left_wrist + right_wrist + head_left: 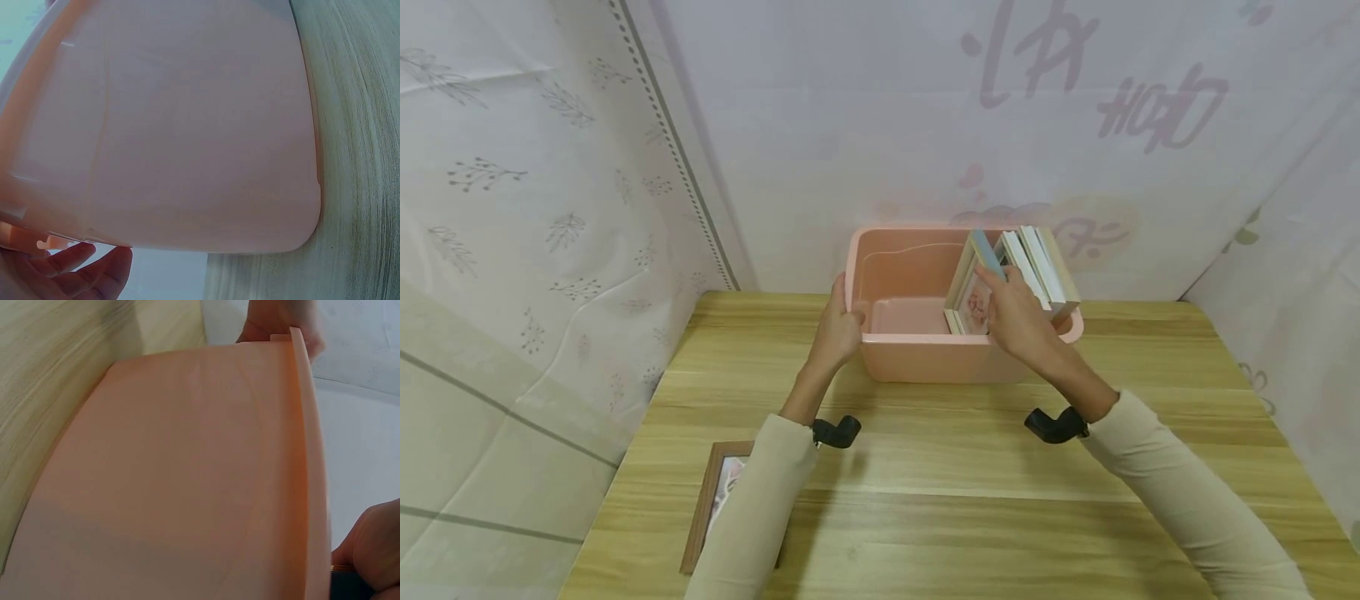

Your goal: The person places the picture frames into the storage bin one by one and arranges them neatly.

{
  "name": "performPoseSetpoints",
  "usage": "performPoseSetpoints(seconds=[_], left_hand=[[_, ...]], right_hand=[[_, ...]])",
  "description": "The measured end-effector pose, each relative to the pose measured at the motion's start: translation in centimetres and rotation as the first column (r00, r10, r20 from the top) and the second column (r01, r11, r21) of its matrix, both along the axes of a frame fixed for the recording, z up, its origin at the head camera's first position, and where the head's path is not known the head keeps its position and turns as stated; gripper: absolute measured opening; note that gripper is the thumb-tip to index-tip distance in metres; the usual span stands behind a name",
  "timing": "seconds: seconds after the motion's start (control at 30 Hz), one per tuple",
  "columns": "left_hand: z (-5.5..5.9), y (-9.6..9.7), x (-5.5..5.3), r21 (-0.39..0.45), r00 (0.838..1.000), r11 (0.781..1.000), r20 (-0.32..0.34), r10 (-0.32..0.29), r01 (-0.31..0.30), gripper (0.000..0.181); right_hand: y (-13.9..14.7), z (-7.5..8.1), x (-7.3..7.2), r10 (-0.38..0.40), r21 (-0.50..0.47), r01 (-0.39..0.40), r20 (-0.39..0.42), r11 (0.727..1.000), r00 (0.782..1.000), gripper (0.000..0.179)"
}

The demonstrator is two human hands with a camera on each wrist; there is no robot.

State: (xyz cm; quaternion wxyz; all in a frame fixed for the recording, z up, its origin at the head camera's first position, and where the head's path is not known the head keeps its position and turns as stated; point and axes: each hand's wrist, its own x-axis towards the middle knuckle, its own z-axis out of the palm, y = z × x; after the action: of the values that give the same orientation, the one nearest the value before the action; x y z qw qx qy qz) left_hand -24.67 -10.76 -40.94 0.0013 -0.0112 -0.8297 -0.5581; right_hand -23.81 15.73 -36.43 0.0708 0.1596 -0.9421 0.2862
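A pink plastic bin [925, 358] stands at the back of the wooden table. My left hand [837, 333] grips its left rim, thumb over the edge; in the left wrist view the left fingers [112, 269] curl at the bin's side. My right hand [1021, 321] reaches over the front rim and holds a light wood picture frame [964, 275] with a blue top edge, tilted inside the bin. Right of it, several white and light wood frames [1037, 258] stand side by side, partly hidden by the hand. The right wrist view shows the right hand [378, 547] beside the rim.
A brown picture frame [711, 492] lies on the table [940, 533] at the front left, partly under my left sleeve. Patterned cloth walls [820, 150] rise behind the bin and at both sides. Black camera mounts [1056, 425] sit on both wrists.
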Motion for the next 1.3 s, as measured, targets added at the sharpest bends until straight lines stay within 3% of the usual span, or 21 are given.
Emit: performPoseSetpoints(seconds=[0.17,0.3,0.53,1.3], left_hand=[[-0.1,0.1,0.0,0.001,1.000,1.000,0.003,0.000,0.000,0.072],[-0.2,0.0,0.0,0.005,1.000,1.000,-0.005,0.000,0.000,0.072],[-0.2,0.0,-0.2,0.019,1.000,1.000,-0.002,-0.001,0.001,0.072],[-0.2,0.0,-0.2,0.014,1.000,1.000,-0.006,0.008,-0.008,0.073]], right_hand=[[-0.1,-0.5,-0.1,0.016,0.022,-0.015,-0.035,1.000,0.999,0.059],[-0.6,-0.9,-0.3,0.018,0.119,-0.010,-0.070,0.993,0.997,0.060],[-1.3,-0.6,-0.5,0.006,0.326,0.037,-0.131,0.945,0.991,0.052],[-2.7,0.0,-0.3,-0.063,0.457,0.128,-0.154,0.880,0.986,0.045]])
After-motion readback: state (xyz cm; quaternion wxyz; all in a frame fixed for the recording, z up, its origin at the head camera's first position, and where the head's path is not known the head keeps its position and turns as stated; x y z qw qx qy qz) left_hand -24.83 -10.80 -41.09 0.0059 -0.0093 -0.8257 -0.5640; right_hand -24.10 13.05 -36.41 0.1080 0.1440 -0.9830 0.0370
